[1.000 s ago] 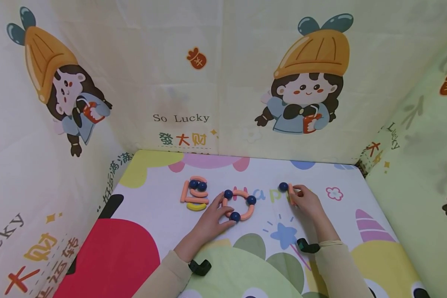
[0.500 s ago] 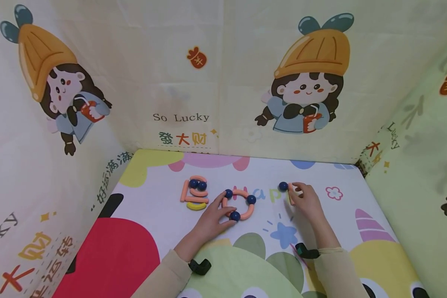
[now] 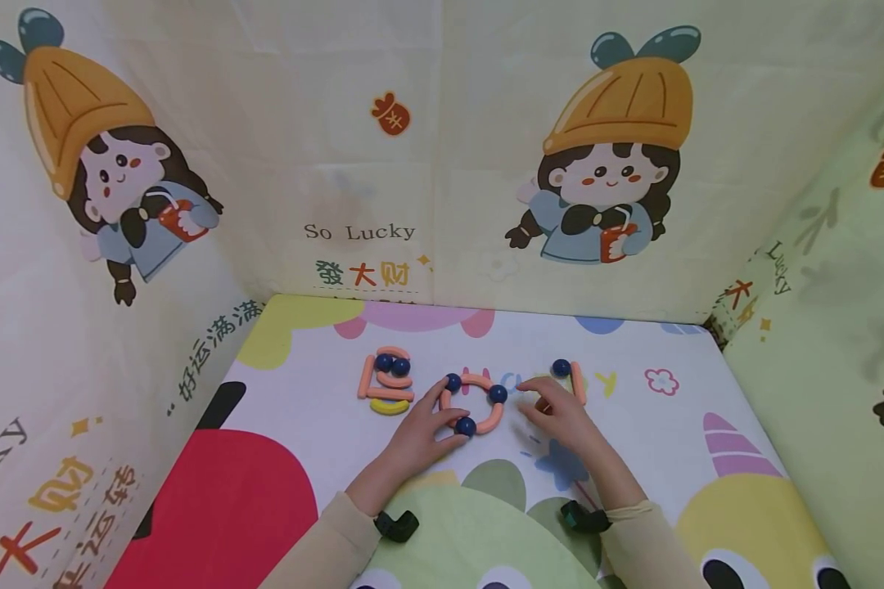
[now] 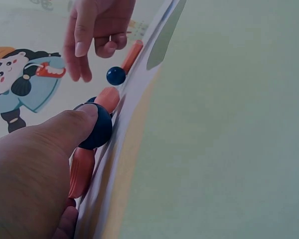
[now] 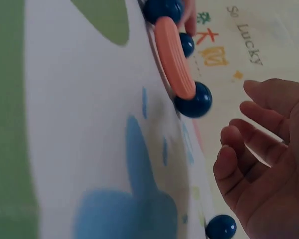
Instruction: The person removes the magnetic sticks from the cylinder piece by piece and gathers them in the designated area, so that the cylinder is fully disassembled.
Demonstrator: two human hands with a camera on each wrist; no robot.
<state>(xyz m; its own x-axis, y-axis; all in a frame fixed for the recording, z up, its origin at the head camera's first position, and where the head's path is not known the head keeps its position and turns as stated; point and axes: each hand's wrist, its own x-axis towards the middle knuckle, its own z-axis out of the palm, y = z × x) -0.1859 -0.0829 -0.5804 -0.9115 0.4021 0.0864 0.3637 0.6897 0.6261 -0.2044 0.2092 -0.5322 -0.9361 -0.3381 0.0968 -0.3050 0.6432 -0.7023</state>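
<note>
A ring (image 3: pixel 493 418) of curved coral rods and dark blue balls lies on the table, apparently a magnetic building toy. My left hand (image 3: pixel 421 429) holds its left side. The thumb is on the near blue ball (image 4: pixel 102 127), and the fingertips reach the upper left one. My right hand (image 3: pixel 560 413) hovers between the ring and a straight coral rod (image 3: pixel 578 383), holding nothing. In the right wrist view its fingers are loosely bent, near the ring's right ball (image 5: pixel 197 99). Beside the rod's upper end sits a single blue ball (image 3: pixel 561 368).
Left of the ring lies a group of coral rods (image 3: pixel 364 378) with two blue balls (image 3: pixel 401 366) and a yellow curved piece (image 3: pixel 389 406). Printed cloth walls (image 3: pixel 471 196) stand behind and at both sides of the patterned table covering (image 3: pixel 324 458).
My right hand has let go of the straight coral rod and moved left toward the ring. The rod stays beside its blue ball. My left hand has stayed on the ring.
</note>
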